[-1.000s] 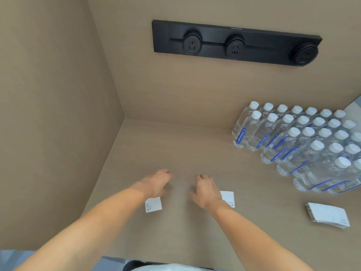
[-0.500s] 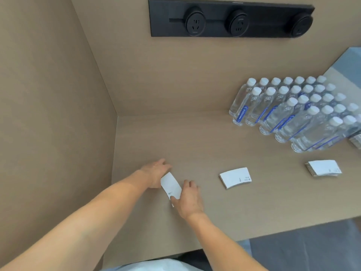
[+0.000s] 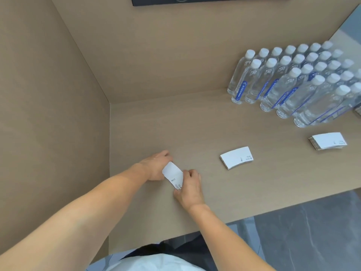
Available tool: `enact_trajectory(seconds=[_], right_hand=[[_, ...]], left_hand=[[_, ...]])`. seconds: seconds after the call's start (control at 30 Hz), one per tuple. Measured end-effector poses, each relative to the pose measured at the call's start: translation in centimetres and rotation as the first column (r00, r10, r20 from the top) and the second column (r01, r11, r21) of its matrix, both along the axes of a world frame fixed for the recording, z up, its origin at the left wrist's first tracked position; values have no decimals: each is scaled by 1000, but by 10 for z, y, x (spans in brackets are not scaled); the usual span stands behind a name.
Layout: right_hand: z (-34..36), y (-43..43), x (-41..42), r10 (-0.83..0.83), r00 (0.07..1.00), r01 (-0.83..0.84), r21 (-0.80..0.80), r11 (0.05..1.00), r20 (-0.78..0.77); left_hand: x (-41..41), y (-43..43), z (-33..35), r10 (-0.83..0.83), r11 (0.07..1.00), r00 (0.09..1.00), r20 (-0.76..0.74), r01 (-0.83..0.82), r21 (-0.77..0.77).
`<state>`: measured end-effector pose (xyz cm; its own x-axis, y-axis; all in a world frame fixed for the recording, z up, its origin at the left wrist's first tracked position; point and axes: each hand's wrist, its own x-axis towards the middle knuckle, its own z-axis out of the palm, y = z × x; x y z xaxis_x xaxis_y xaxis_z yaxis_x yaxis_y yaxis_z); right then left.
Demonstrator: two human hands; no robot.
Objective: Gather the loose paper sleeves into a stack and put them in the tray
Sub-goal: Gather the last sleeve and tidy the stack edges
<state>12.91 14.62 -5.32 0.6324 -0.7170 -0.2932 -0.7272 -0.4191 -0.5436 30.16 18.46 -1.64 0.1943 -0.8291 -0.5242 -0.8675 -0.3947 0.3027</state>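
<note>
We are seeing open surface (image 3: 166,124) ahead; a wall (image 3: 48,114) is blocking left, a sleeve stack (image 3: 236,157) and bottles (image 3: 293,85) are blocking right.

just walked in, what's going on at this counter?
A person is gathering paper cup sleeves. The left hand and right hand both hold a bunch of sleeves over the left part of the counter. Two more piles lie to the right: a thin stack and a thicker stack near the water bottles. No tray is in view.
</note>
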Motion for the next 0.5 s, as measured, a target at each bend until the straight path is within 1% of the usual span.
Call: enact_trajectory(seconds=[0.1, 0.17, 0.27, 0.4, 0.5], right_hand=[[6, -12, -6, 108, 993, -109, -4, 994, -45], [12, -22, -11, 181, 980, -185, -36, 982, -84], [22, -38, -19, 244, 963, -253, -66, 965, -116], [37, -69, -27, 315, 943, -323, -70, 944, -107], [49, -97, -34, 365, 926, -372, -70, 926, -96]], left_hand=[[1, 8, 5, -18, 1000, 1000, 3, 17, 26], [-1, 11, 8, -14, 999, 1000, 13, 13, 29], [-10, 11, 10, -3, 1000, 1000, 13, 3, 7], [-22, 3, 16, 71, 996, 997, 12, -70, -51], [-35, -8, 23, 140, 988, 990, 23, -138, -67]])
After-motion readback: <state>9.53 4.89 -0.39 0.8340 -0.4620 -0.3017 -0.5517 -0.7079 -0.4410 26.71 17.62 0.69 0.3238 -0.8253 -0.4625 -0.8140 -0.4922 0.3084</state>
